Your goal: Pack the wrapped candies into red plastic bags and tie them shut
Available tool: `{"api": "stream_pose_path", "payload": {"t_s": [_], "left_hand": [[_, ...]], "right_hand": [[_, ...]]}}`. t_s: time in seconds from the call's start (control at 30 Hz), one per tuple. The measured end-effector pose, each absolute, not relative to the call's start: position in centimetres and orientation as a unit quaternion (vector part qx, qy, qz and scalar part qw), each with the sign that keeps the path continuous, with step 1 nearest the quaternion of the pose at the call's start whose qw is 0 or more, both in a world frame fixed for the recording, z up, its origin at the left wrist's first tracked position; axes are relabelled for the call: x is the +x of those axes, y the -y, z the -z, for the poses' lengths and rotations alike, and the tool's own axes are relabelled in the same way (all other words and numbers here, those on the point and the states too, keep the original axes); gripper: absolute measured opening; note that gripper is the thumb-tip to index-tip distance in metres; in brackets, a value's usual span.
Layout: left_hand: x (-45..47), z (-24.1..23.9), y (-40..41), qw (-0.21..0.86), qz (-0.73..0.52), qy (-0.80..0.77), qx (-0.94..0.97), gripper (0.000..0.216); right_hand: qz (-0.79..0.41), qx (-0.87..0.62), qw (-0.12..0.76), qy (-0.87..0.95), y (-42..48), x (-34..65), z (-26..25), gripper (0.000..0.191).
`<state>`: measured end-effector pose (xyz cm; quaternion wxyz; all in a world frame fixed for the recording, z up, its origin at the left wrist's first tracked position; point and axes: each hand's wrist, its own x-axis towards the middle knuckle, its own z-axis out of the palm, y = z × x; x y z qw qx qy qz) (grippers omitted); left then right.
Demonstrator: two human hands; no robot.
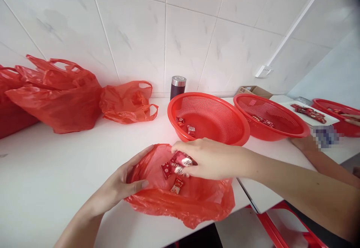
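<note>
A red plastic bag (194, 206) lies spread wide at the front of the white table. My left hand (120, 184) grips its left rim, with the thumb inside and the fingers behind the film. Over the bag's mouth, my right hand (216, 158) is closed around several small red wrapped packets (182, 160) with white printing; its fingertips are partly hidden. Beneath them, another small red packet (177, 185) rests in the bag. Just behind my right hand stands a red plastic basket (208, 99) with a few similar packets at its left side.
Filled red bags (70, 105) and a smaller one (126, 103) stand at the left by the tiled wall. A dark tumbler (177, 88) is behind the basket. To the right are a second basket (281, 133), a cardboard box (257, 91) and another person's arm (323, 161).
</note>
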<state>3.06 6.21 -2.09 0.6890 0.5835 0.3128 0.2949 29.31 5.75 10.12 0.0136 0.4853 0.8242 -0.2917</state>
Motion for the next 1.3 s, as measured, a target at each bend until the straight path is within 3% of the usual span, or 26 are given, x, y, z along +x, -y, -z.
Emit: {"api": "stream_pose_path", "payload": {"t_s": [0.1, 0.2, 0.3, 0.37, 0.4, 0.57, 0.63, 0.9, 1.17, 1.3], "left_hand": [[3.2, 1.7, -6.2, 0.685, -0.293, -0.318, 0.586, 0.072], [3.3, 1.6, -6.2, 0.700, -0.286, -0.312, 0.575, 0.073], [3.4, 1.8, -6.3, 0.707, -0.286, -0.307, 0.570, 0.075], [3.4, 1.9, -6.3, 0.708, -0.285, -0.307, 0.568, 0.075], [3.5, 2.0, -6.3, 0.707, -0.285, -0.310, 0.568, 0.074], [4.0, 2.8, -6.3, 0.706, -0.307, -0.318, 0.553, 0.078], [4.1, 3.2, -6.3, 0.712, -0.310, -0.315, 0.546, 0.080], [4.0, 2.4, -6.7, 0.707, -0.271, -0.334, 0.561, 0.078], [3.8, 2.8, -6.9, 0.704, -0.285, -0.343, 0.553, 0.076], [3.7, 2.7, -6.6, 0.695, -0.296, -0.350, 0.554, 0.079]], "right_hand": [[0.274, 0.499, -0.052, -0.821, -8.2, 29.7, -9.6, 0.037], [0.169, 0.575, -0.082, -0.797, -13.3, 31.7, -8.4, 0.036], [0.153, 0.585, 0.045, -0.795, -17.5, 33.4, -5.8, 0.076], [0.164, 0.553, 0.116, -0.809, -19.1, 33.9, -3.7, 0.093], [0.160, 0.537, 0.133, -0.818, -19.5, 34.0, -2.7, 0.091], [0.137, 0.506, 0.117, -0.844, -20.6, 34.5, -0.4, 0.038], [0.140, 0.517, 0.114, -0.837, -21.3, 34.9, -0.7, 0.028], [0.113, 0.614, 0.052, -0.780, -24.8, 33.4, -1.2, 0.063], [0.148, 0.646, 0.065, -0.746, -25.6, 31.8, -2.1, 0.027], [0.228, 0.608, 0.018, -0.761, -22.5, 32.4, -6.5, 0.030]]}}
